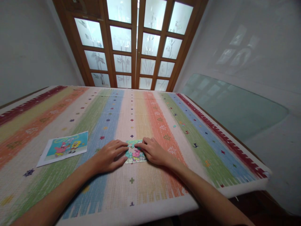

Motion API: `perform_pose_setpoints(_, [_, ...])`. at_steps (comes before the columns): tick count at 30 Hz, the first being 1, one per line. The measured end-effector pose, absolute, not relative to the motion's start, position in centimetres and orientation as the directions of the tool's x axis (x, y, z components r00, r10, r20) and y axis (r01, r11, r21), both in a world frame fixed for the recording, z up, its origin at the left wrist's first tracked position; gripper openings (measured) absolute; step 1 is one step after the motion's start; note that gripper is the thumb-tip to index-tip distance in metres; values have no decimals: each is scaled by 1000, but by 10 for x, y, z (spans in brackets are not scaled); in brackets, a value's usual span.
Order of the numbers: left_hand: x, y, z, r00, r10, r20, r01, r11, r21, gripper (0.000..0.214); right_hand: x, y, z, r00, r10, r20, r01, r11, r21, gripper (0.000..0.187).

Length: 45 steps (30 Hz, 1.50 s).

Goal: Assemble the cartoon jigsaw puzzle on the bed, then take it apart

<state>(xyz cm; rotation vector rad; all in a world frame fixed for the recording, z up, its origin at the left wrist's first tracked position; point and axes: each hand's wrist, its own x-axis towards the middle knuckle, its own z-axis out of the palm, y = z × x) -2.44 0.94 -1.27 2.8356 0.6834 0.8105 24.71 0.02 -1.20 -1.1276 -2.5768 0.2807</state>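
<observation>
A small jigsaw puzzle (135, 154) with a pink and turquoise picture lies flat on the tablecloth between my hands. Pale gaps show among its pieces on the upper left. My left hand (112, 157) rests at the puzzle's left edge, fingers apart and thumb stretched towards its lower corner. On the other side, my right hand (154, 151) lies over the puzzle's right part, fingers bent and the index fingertip on its upper middle. Whatever is under or between those fingertips is too small to make out.
To the left lies a printed cartoon picture (67, 147) on white paper. Small loose pieces (182, 123) seem to lie on the green stripe at right. The striped tablecloth (131, 191) covers the table. Glazed wooden doors (135, 72) stand behind, with walls on both sides.
</observation>
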Motion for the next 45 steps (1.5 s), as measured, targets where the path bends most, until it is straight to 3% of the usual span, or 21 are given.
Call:
perform_pose_setpoints(4, [-23, 10, -12, 761, 451, 466, 390, -892, 228, 26, 245, -1, -11, -631, 744, 220, 695, 668, -267, 35])
perform_pose_setpoints(9, [-24, 10, -12, 758, 455, 468, 391, -891, 232, 26, 249, 2, -12, -627, 726, 284, 652, 688, -321, 33])
perform_pose_setpoints(15, [-25, 10, -13, 764, 456, 456, 393, -890, 232, 26, 262, 2, -11, -581, 696, 422, 602, 716, -352, 16])
perform_pose_setpoints(20, [-24, 9, -12, 764, 458, 455, 394, -889, 235, 26, 265, -3, -9, -607, 658, 447, 558, 752, -350, 12])
perform_pose_setpoints(45, [-23, 8, -10, 753, 463, 468, 383, -886, 260, 24, 244, -15, -11, -777, 468, 421, 404, 884, -236, 34])
